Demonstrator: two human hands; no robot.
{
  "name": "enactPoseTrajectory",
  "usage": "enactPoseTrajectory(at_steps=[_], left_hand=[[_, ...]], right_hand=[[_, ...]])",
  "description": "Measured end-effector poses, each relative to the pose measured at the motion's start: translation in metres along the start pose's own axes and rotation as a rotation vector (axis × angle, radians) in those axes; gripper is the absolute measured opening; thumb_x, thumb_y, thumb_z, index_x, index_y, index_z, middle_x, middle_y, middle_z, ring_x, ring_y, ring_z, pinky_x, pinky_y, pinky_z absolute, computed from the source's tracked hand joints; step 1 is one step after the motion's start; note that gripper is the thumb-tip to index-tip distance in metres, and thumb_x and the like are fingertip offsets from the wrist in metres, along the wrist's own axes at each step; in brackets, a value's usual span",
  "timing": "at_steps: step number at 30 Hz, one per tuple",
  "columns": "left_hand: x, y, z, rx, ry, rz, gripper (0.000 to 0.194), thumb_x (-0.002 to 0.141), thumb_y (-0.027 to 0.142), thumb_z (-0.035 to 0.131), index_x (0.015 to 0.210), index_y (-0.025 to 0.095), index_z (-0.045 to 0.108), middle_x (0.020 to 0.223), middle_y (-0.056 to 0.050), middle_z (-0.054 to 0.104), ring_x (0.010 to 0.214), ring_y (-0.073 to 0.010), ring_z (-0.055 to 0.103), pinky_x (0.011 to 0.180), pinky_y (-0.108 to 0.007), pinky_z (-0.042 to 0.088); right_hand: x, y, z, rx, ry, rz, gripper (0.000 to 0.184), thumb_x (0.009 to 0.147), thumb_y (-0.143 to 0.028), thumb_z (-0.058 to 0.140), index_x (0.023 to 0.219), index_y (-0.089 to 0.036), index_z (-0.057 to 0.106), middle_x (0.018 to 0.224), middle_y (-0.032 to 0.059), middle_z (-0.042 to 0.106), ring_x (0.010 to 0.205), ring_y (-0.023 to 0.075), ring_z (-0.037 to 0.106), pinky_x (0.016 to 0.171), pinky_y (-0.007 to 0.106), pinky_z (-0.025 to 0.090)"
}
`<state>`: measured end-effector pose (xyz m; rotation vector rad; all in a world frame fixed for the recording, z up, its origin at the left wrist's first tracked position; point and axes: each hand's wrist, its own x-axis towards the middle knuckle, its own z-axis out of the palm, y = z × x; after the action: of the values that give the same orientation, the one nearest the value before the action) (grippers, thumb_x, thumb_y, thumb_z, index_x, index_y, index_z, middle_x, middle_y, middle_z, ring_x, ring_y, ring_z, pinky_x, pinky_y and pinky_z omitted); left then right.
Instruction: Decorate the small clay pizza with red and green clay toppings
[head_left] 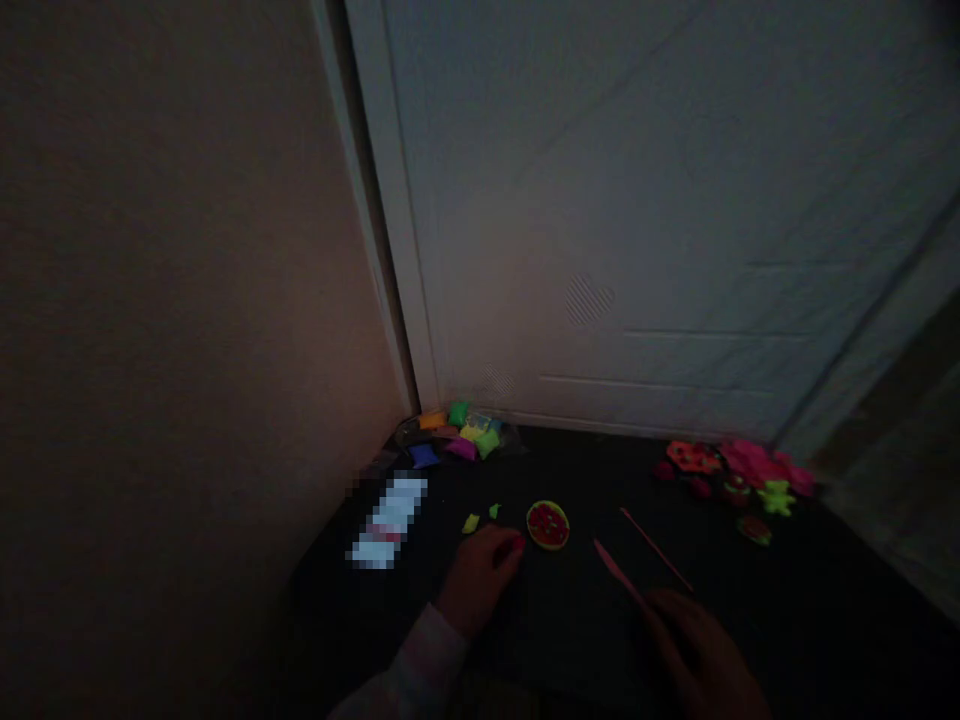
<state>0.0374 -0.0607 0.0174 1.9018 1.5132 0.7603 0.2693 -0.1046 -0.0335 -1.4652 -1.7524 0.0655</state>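
Observation:
My left hand (480, 575) is closed in a pinch on a small red piece of modelling clay (518, 543), just left of a round clay disc (548, 527) with a yellow-green rim and a dotted red middle. My right hand (694, 640) grips a pink modelling knife (616, 568), its blade pointing forward and left over the dark table. Beyond that knife lies a thin pink stick tool (656, 548), apart from the hand. Past my left knuckles sit a yellow clay scrap (470, 523) and a small green scrap (495, 510).
Coloured clay packets (463, 448) are heaped at the back left, by the wall. A bright pixelated rectangle (390, 523) lies left of my left hand. At the far right are pink clay (757, 463), a yellow-green clay figure (776, 497) and other clay shapes. A pale panel (637, 200) stands behind.

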Motion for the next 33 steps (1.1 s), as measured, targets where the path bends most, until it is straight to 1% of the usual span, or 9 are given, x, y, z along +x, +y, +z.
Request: enactPoseTrajectory(at_steps=[2, 5, 8, 10, 14, 19, 24, 30, 33], left_hand=[[-0.009, 0.012, -0.003, -0.09, -0.09, 0.014, 0.027, 0.082, 0.03, 0.044, 0.097, 0.014, 0.061, 0.095, -0.008, 0.064, 0.086, -0.0167, 0.059, 0.076, -0.025, 0.046], [-0.022, 0.029, -0.006, -0.2, -0.193, 0.026, 0.024, 0.078, 0.03, 0.05, 0.092, 0.016, 0.064, 0.091, -0.005, 0.066, 0.082, -0.0162, 0.06, 0.073, -0.024, 0.046], [-0.033, 0.037, -0.009, -0.391, -0.282, 0.025, 0.02, 0.075, 0.029, 0.054, 0.086, 0.017, 0.067, 0.085, -0.004, 0.066, 0.078, -0.0168, 0.059, 0.071, -0.025, 0.045], [-0.038, 0.038, -0.012, -0.54, -0.33, -0.026, 0.02, 0.073, 0.027, 0.056, 0.085, 0.017, 0.067, 0.084, -0.004, 0.066, 0.077, -0.0168, 0.058, 0.071, -0.026, 0.044], [-0.042, 0.034, -0.013, -0.715, -0.39, -0.16, 0.016, 0.071, 0.024, 0.059, 0.081, 0.015, 0.067, 0.073, -0.001, 0.065, 0.066, -0.0117, 0.055, 0.063, -0.022, 0.042], [-0.04, 0.029, -0.003, -0.89, -0.363, -0.283, 0.01, 0.067, 0.02, 0.063, 0.074, 0.013, 0.066, 0.061, 0.002, 0.06, 0.055, -0.0069, 0.05, 0.056, -0.019, 0.038], [-0.041, 0.023, 0.007, -0.955, -0.317, -0.314, 0.015, 0.064, 0.021, 0.064, 0.076, 0.012, 0.061, 0.063, 0.002, 0.058, 0.053, -0.0061, 0.048, 0.054, -0.02, 0.038], [-0.039, 0.017, 0.012, -0.957, -0.288, -0.335, 0.02, 0.063, 0.024, 0.066, 0.075, 0.013, 0.055, 0.066, 0.001, 0.058, 0.054, -0.0074, 0.049, 0.055, -0.021, 0.038], [-0.038, 0.016, 0.013, -0.937, -0.259, -0.34, 0.018, 0.064, 0.025, 0.065, 0.073, 0.013, 0.055, 0.067, 0.0, 0.058, 0.055, -0.0075, 0.049, 0.055, -0.022, 0.038]], right_hand=[[-0.003, -0.018, -0.001, 0.045, 0.016, 0.036, 0.022, 0.078, -0.036, 0.051, 0.093, -0.022, 0.06, 0.089, 0.0059, 0.067, 0.078, 0.0221, 0.065, 0.065, 0.035, 0.056], [-0.001, -0.056, -0.003, 0.19, -0.103, -0.032, 0.03, 0.078, -0.029, 0.052, 0.108, -0.022, 0.053, 0.102, 0.0064, 0.063, 0.093, 0.0198, 0.061, 0.076, 0.032, 0.053], [0.002, -0.086, -0.009, 0.291, -0.148, -0.085, 0.028, 0.081, -0.021, 0.047, 0.108, -0.023, 0.054, 0.098, 0.0062, 0.063, 0.09, 0.0168, 0.061, 0.077, 0.029, 0.052], [0.004, -0.096, -0.014, 0.326, -0.185, -0.093, 0.024, 0.081, -0.02, 0.048, 0.103, -0.023, 0.058, 0.094, 0.0058, 0.062, 0.088, 0.0152, 0.061, 0.075, 0.027, 0.052], [0.004, -0.101, -0.02, 0.339, -0.218, -0.119, 0.023, 0.08, -0.015, 0.05, 0.099, -0.022, 0.059, 0.089, 0.0041, 0.062, 0.082, 0.0126, 0.06, 0.072, 0.022, 0.052], [0.003, -0.103, -0.016, 0.271, -0.234, -0.099, 0.02, 0.078, -0.015, 0.051, 0.096, -0.021, 0.06, 0.089, 0.0045, 0.062, 0.083, 0.0134, 0.06, 0.073, 0.024, 0.051], [0.004, -0.099, -0.012, 0.31, -0.244, -0.059, 0.014, 0.079, -0.019, 0.05, 0.089, -0.02, 0.059, 0.086, 0.0053, 0.063, 0.081, 0.0147, 0.06, 0.071, 0.026, 0.051], [0.0, -0.096, 0.002, 0.353, -0.351, 0.044, 0.012, 0.082, -0.021, 0.046, 0.087, -0.019, 0.057, 0.081, 0.0049, 0.063, 0.075, 0.0145, 0.06, 0.068, 0.028, 0.05], [0.008, -0.09, 0.001, 0.341, -0.384, 0.063, 0.015, 0.081, -0.025, 0.048, 0.091, -0.019, 0.057, 0.087, 0.0052, 0.063, 0.081, 0.0155, 0.06, 0.072, 0.029, 0.05]])
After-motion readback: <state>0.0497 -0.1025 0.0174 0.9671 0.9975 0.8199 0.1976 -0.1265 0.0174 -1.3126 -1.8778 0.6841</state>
